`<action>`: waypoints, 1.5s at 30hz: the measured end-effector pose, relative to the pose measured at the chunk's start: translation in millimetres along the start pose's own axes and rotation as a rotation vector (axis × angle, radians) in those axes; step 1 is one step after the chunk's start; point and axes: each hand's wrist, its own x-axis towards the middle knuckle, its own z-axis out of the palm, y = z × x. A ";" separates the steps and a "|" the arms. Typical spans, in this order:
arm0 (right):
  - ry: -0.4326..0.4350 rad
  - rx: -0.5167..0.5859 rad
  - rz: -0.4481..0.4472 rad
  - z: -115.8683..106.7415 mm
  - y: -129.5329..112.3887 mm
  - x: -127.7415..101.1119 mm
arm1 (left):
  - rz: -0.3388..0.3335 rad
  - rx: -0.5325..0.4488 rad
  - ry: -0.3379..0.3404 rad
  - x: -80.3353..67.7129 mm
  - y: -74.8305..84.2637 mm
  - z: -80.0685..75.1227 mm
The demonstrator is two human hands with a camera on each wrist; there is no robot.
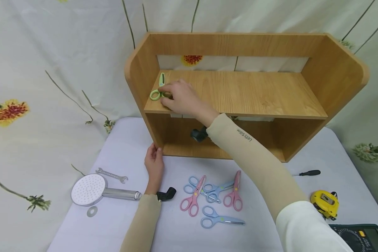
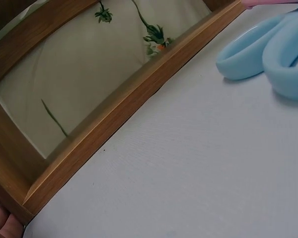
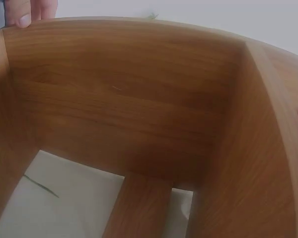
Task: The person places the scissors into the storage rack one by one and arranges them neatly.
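A wooden shelf unit (image 1: 255, 92) with two levels stands on the white-covered table. My right hand (image 1: 185, 98) reaches over its upper board and pinches one handle ring of green scissors (image 1: 162, 81), which lie at the left end, blades toward the back. The right wrist view shows the lower compartment (image 3: 124, 94) instead of those scissors. At the unit's lower left corner, my left hand (image 1: 154, 164) grips the side panel's edge, thumb at the front. Only a bit of the left fingers (image 2: 2, 220) appears in the left wrist view.
Pink scissors (image 1: 193, 200) and blue scissors (image 1: 220, 219) lie in a group before the unit, some overlapping. To the left are a shower head (image 1: 89, 189), a wrench (image 1: 111, 174) and a washer (image 1: 92, 211). On the right lie a screwdriver (image 1: 310, 173), a tape measure (image 1: 324, 204) and a multimeter (image 1: 362, 238).
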 end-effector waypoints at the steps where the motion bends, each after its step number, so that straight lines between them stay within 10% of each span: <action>1: 0.001 0.000 -0.004 -0.3 -0.1 0.0 | -0.001 -0.001 0.006 -0.5 1.4 0.0; 30: 0.060 -0.021 -0.021 -0.3 -2.8 -9.9 | -0.025 -0.022 -0.022 12.8 -38.3 0.0; 40: 0.491 0.146 -0.403 7.7 23.1 -129.7 | 0.001 -0.026 -0.001 15.1 -32.6 6.6; 45: 0.347 0.159 -0.204 24.5 40.0 -199.9 | 0.000 0.013 -0.003 11.2 -4.6 1.0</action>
